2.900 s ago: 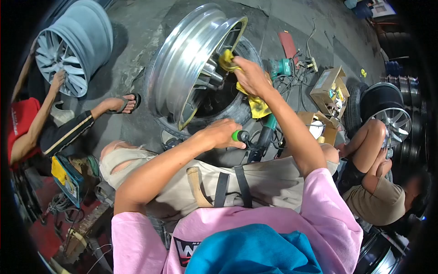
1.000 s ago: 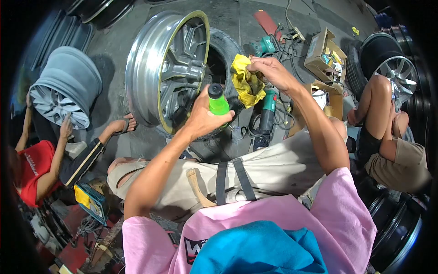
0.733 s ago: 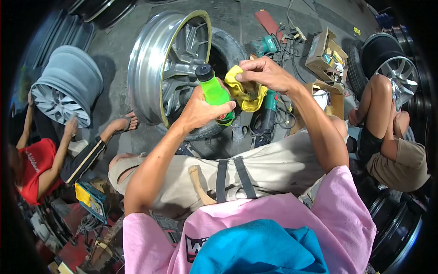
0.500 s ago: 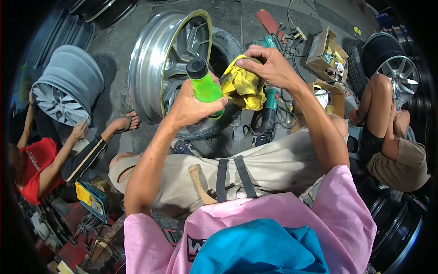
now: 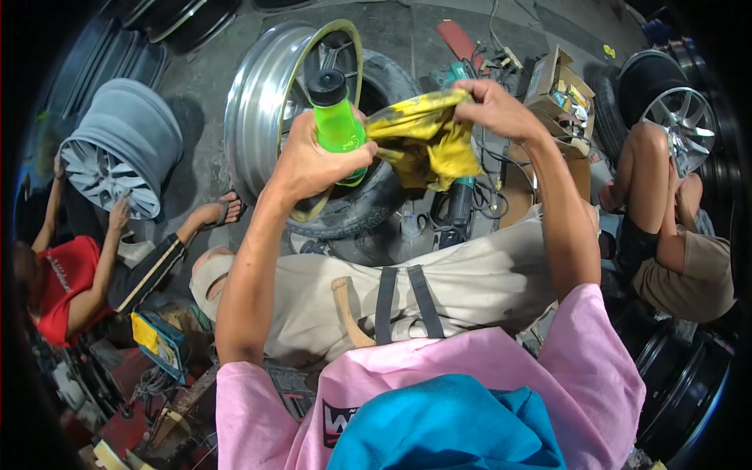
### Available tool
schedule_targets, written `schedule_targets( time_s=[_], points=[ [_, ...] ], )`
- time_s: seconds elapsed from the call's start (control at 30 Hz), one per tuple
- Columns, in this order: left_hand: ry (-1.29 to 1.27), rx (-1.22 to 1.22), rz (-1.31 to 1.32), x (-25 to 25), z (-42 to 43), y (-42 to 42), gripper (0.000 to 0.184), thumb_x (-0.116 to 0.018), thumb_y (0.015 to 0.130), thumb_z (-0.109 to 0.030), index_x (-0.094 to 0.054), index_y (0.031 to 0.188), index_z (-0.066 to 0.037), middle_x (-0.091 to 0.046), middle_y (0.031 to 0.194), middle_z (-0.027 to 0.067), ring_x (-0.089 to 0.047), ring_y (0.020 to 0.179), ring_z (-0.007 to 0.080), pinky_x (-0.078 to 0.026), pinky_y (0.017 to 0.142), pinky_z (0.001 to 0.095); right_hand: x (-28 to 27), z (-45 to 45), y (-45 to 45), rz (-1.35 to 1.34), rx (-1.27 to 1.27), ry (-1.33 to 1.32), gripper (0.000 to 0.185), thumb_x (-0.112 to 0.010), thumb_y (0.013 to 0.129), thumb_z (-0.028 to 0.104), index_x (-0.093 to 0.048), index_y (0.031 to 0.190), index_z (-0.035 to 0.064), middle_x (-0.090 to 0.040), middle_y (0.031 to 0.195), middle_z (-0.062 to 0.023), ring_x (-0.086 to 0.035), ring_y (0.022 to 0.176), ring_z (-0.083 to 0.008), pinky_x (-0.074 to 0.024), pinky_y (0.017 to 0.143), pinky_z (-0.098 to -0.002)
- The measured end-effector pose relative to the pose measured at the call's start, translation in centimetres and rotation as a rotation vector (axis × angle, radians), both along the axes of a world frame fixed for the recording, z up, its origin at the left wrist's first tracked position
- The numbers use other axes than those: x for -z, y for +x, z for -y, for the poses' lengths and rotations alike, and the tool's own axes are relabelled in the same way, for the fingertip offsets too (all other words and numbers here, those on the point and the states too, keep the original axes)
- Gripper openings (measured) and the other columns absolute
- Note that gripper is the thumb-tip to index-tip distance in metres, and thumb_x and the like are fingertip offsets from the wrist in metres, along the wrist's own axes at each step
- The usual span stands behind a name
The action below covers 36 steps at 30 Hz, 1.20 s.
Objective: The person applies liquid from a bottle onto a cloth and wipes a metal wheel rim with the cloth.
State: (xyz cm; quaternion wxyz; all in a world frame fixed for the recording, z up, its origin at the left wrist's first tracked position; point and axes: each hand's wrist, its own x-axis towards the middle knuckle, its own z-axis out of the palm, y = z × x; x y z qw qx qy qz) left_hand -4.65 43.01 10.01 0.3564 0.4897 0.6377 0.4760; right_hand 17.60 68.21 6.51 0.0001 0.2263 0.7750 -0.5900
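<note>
My left hand [image 5: 313, 160] is wrapped around a green bottle [image 5: 337, 125] with a black cap, held upright but slightly tilted. The thumb and fingers of the same hand also seem to touch the left edge of a yellow cloth [image 5: 427, 133] with dark stains. Pinched at its upper right corner, the cloth hangs from my right hand [image 5: 493, 106], spread between both hands. Behind the bottle, a polished alloy wheel rim [image 5: 262, 102] stands on a black tyre [image 5: 376, 211] lying on the floor.
A green and black angle grinder [image 5: 458, 205] and cables lie beyond the cloth. Cardboard boxes [image 5: 548, 82] stand at right. A person in red [image 5: 66, 282] at left handles a grey rim [image 5: 129, 129]; another person [image 5: 677, 270] sits at right beside a silver rim [image 5: 681, 117].
The bunched cloth has been opened out, its right corner drawn up and right by my right hand. The bottle has shifted slightly left and up.
</note>
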Motion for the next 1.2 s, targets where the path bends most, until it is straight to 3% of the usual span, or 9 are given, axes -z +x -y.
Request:
schedule_targets(
  time_s=[0.13, 0.3, 0.4, 0.53, 0.67, 0.87, 1.07, 1.13, 1.2],
  points=[
    [0.008, 0.045, -0.051, 0.5, 0.0, 0.3, 0.031, -0.084, 0.078, -0.016, -0.068, 0.101, -0.002, -0.066, 0.088, -0.0004, -0.061, 0.082, 0.0087, -0.052, 0.077, 0.0294, -2.5, 2.4, -1.0, -0.173, 0.18, -0.382, 0.022, -0.073, 0.092, 0.017, -0.072, 0.107, 0.0016, -0.073, 0.095, 0.0004, -0.067, 0.084, -0.0064, -0.0559, 0.076, -0.0245],
    [-0.108, 0.118, 0.107, 0.2, -0.3, 2.3, 0.029, -0.085, 0.076, -0.019, -0.066, 0.094, -0.005, -0.067, 0.087, 0.0008, -0.062, 0.079, 0.0114, -0.053, 0.077, 0.0295, -3.8, 4.4, -2.6, 0.031, -0.163, -0.255, 0.034, -0.089, 0.083, 0.024, -0.077, 0.105, 0.0007, -0.075, 0.096, -0.0015, -0.068, 0.086, -0.0078, -0.0555, 0.078, -0.0261],
    [-0.241, 0.218, 0.21, -0.7, -0.4, 3.7, 0.028, -0.085, 0.077, -0.019, -0.067, 0.094, -0.005, -0.067, 0.086, 0.0, -0.063, 0.078, 0.0109, -0.053, 0.075, 0.0288, -3.7, 4.7, -3.6, -0.062, -0.118, -0.286, 0.034, -0.09, 0.083, 0.029, -0.077, 0.1, 0.0027, -0.074, 0.092, 0.0002, -0.066, 0.084, -0.0076, -0.0546, 0.077, -0.0275],
    [-0.118, 0.257, 0.269, -0.3, -1.1, 4.2, 0.028, -0.086, 0.082, -0.015, -0.066, 0.099, -0.005, -0.065, 0.079, -0.0015, -0.062, 0.071, 0.0092, -0.052, 0.067, 0.0277, -0.9, 3.4, -4.4, -0.289, 0.168, 0.162, 0.036, -0.083, 0.091, 0.038, -0.077, 0.1, 0.0038, -0.072, 0.085, -0.0012, -0.065, 0.083, -0.0103, -0.0522, 0.077, -0.029],
    [-0.048, 0.17, 0.318, -0.8, -1.4, 3.5, 0.023, -0.082, 0.085, -0.008, -0.063, 0.097, -0.004, -0.065, 0.078, -0.0005, -0.061, 0.064, 0.0074, -0.048, 0.058, 0.0262, 2.2, 0.5, -1.8, -0.158, 0.271, 0.407, 0.037, -0.079, 0.092, 0.04, -0.076, 0.102, 0.004, -0.075, 0.089, -0.0058, -0.069, 0.084, -0.0172, -0.0545, 0.08, -0.0335],
    [0.046, 0.067, 0.211, -1.7, -1.4, 2.1, 0.023, -0.083, 0.084, -0.008, -0.064, 0.096, -0.005, -0.063, 0.081, -0.001, -0.06, 0.068, 0.0074, -0.048, 0.061, 0.0255, 4.6, 0.3, 2.9, 0.356, -0.309, 0.463, 0.039, -0.074, 0.098, 0.036, -0.073, 0.115, 0.002, -0.076, 0.106, -0.0071, -0.069, 0.098, -0.0196, -0.053, 0.091, -0.0339],
    [0.082, 0.066, 0.183, -3.2, -1.7, 1.9, 0.023, -0.084, 0.083, -0.008, -0.063, 0.095, -0.006, -0.061, 0.082, -0.0014, -0.058, 0.069, 0.0072, -0.048, 0.064, 0.0247, 3.3, 4.9, 0.4, -0.077, 0.04, -0.182, 0.058, -0.082, 0.092, 0.041, -0.068, 0.131, 0.0001, -0.075, 0.118, -0.0079, -0.072, 0.103, -0.0196, -0.0572, 0.095, -0.0347],
    [0.098, 0.061, 0.148, -3.2, -1.6, 1.9, 0.023, -0.084, 0.083, -0.008, -0.063, 0.095, -0.006, -0.062, 0.081, -0.001, -0.059, 0.069, 0.0072, -0.048, 0.063, 0.0244, 3.0, 4.6, 0.0, -0.119, 0.149, -0.515, 0.046, -0.081, 0.095, 0.031, -0.069, 0.13, 0.0032, -0.075, 0.117, -0.0055, -0.071, 0.105, -0.0137, -0.0575, 0.096, -0.0332],
    [0.109, 0.054, 0.116, -2.8, -1.4, 1.7, 0.023, -0.084, 0.084, -0.008, -0.063, 0.095, -0.006, -0.062, 0.08, -0.0005, -0.06, 0.068, 0.0072, -0.049, 0.063, 0.0241, 2.4, 3.5, 0.1, -0.182, 0.196, -0.538, 0.029, -0.067, 0.103, 0.019, -0.068, 0.124, -0.0003, -0.074, 0.114, -0.0063, -0.072, 0.105, -0.0155, -0.0578, 0.096, -0.0344]
  ],
)
